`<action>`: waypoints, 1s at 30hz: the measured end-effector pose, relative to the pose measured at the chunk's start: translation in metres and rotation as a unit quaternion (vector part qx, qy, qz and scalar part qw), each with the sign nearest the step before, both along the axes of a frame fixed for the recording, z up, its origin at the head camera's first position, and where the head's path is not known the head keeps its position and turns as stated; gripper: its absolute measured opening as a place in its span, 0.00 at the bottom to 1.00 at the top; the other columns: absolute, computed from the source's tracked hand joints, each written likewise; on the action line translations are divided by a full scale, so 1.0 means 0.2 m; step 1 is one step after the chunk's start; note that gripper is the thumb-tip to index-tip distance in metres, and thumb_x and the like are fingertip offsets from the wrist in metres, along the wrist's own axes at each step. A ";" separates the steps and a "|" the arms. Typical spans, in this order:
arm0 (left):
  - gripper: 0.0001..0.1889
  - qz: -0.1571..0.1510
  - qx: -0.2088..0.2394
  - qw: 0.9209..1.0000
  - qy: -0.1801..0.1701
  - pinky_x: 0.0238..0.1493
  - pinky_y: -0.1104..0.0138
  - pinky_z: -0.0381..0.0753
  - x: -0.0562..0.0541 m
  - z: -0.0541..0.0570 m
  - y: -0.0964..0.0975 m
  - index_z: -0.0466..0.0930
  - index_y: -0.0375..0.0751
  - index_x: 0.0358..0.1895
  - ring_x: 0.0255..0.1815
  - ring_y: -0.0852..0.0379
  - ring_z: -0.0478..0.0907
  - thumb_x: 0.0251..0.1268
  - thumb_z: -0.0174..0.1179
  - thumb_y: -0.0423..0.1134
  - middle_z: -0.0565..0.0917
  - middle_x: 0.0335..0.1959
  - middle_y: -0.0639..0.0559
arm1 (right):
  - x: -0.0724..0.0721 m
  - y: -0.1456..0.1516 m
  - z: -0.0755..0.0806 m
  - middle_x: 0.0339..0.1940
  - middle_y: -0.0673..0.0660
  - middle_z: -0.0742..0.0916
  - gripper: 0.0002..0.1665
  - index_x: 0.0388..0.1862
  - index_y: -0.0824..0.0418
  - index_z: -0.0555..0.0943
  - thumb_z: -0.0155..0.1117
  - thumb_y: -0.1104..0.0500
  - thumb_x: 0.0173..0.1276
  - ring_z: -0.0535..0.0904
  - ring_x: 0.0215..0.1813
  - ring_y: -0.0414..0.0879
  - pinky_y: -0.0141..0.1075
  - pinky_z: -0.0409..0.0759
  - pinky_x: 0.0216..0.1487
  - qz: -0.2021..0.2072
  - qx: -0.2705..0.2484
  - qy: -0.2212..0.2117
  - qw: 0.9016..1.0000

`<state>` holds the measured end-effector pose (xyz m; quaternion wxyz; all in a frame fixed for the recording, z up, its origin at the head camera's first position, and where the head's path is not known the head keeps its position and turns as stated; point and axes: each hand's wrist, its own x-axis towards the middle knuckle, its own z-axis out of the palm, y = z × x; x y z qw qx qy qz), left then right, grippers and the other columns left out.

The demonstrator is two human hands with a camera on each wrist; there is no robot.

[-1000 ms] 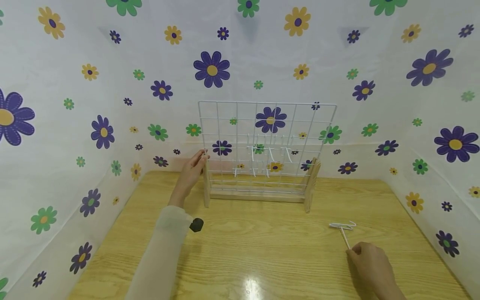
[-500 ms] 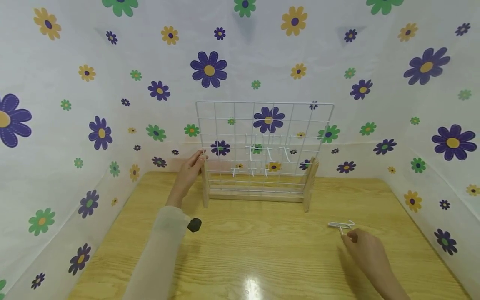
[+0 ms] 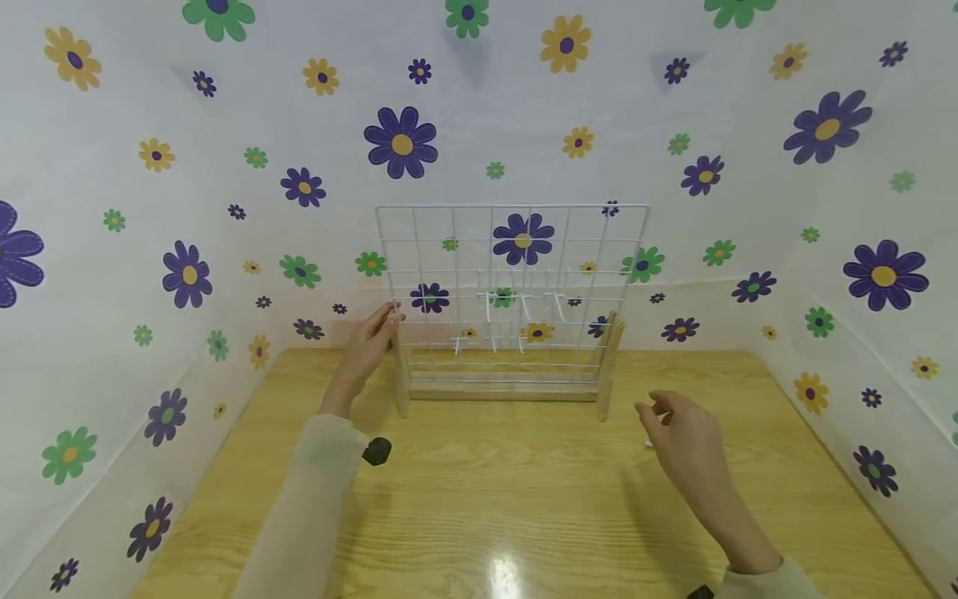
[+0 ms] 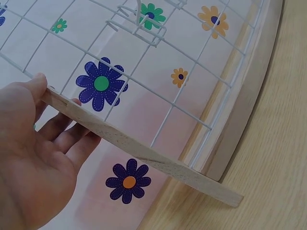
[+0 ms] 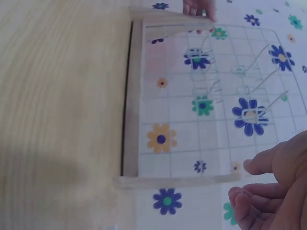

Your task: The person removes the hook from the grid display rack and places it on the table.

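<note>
Since your right hand (image 3: 684, 437) has risen from the loose hook (image 3: 649, 443), its grip seems to hold nothing: in the right wrist view the thumb stands apart from the bent fingers. One second ago these fingers were at the stem of that hook; now they hang above the counter (image 3: 509, 482), nearer to the wire rack (image 3: 509, 271). Of the loose hook only a small white end is visible, in front of the rack and to its right; your hand covers the rest. I judge that you have released it, and that it lies separate from the mounted hooks (image 3: 488, 308), which sit on the rack in two rows.

Your left hand (image 3: 367, 345) has not left its place: its grip is closed on the left post (image 4: 144, 152) of the rack, thumb at one side and fingers at the other. Probably this keeps the rack steady.

About the edges, the flowered sheet (image 3: 464, 108) stands near behind the rack, so little room is there. In front of the rack the counter is broad, but your left sleeve (image 3: 299, 499) crosses its left part. The right post (image 3: 610, 366) is the rack's edge nearest your right hand; the mounted stems point forward and could catch your fingers.
</note>
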<state>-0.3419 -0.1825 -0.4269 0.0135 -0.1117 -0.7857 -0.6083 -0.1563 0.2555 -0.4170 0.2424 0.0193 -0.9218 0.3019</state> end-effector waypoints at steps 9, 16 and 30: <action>0.30 -0.007 0.006 1.000 0.004 0.74 0.51 0.69 -0.01 0.00 -0.01 0.55 0.42 0.83 0.79 0.42 0.62 0.87 0.45 0.48 0.67 0.77 0.38 | -0.07 -0.12 0.09 0.33 0.62 0.89 0.16 0.47 0.74 0.86 0.72 0.60 0.71 0.78 0.27 0.47 0.30 0.73 0.20 0.007 -0.008 0.075 0.997; 0.29 -0.007 0.017 1.000 0.000 0.74 0.51 0.68 -0.01 0.00 0.00 0.56 0.40 0.82 0.79 0.42 0.62 0.87 0.44 0.47 0.67 0.77 0.36 | -0.14 -0.20 0.15 0.32 0.61 0.88 0.14 0.45 0.74 0.86 0.73 0.62 0.70 0.79 0.27 0.47 0.33 0.74 0.22 0.034 0.008 0.128 0.991; 0.29 -0.003 0.021 1.000 -0.007 0.74 0.51 0.68 0.00 0.00 0.00 0.55 0.43 0.83 0.79 0.42 0.60 0.87 0.43 0.47 0.67 0.78 0.40 | -0.26 -0.35 0.23 0.32 0.62 0.88 0.14 0.45 0.74 0.86 0.74 0.62 0.69 0.82 0.29 0.50 0.40 0.81 0.26 0.069 0.004 0.190 0.979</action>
